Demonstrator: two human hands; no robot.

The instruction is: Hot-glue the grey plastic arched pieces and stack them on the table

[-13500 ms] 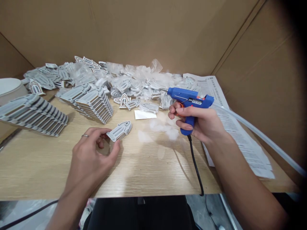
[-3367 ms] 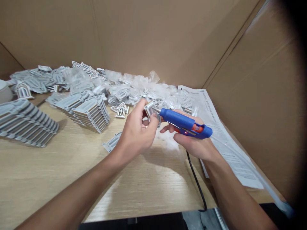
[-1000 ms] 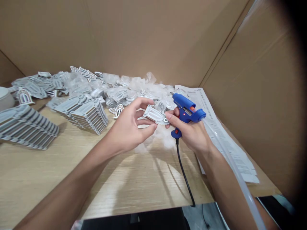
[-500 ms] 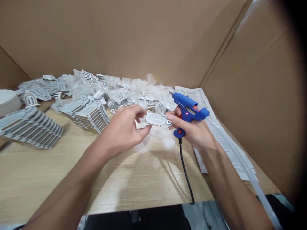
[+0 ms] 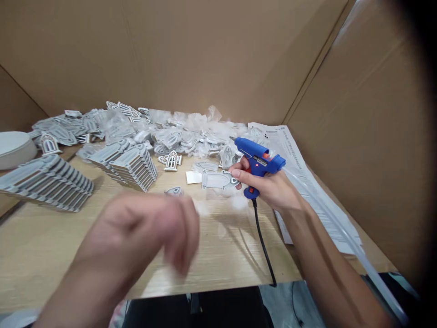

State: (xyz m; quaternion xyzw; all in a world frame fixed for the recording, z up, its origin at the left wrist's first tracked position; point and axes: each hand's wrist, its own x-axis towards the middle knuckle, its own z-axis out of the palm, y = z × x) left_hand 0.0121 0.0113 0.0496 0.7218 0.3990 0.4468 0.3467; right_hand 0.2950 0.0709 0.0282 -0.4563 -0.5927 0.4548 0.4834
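Observation:
My right hand (image 5: 268, 184) is wrapped round a blue hot glue gun (image 5: 254, 155), whose nozzle points to the upper left. Between its thumb and fingers it also pinches one end of a grey-white arched window-shaped piece (image 5: 216, 180). A white paper strip (image 5: 193, 177) lies by the far end of that piece. My left hand (image 5: 146, 232) hangs over the front of the table, smeared by motion, its fingers bent downward. Whether it holds anything is not visible. Beyond it are a small grey piece (image 5: 175, 191) and an arched window piece with dark outlines (image 5: 171, 161).
Stacked grey pieces (image 5: 48, 184) stand at the left, with more stacks (image 5: 133, 166) beside them. Bagged pieces (image 5: 119, 125) are heaped along the cardboard wall (image 5: 191, 54). Printed sheets (image 5: 290, 146) lie at the right. A black cord (image 5: 261, 241) runs over the table's front edge.
My left hand has left the arched piece and moved down and left towards me. My right hand, with glue gun and piece, has shifted slightly left.

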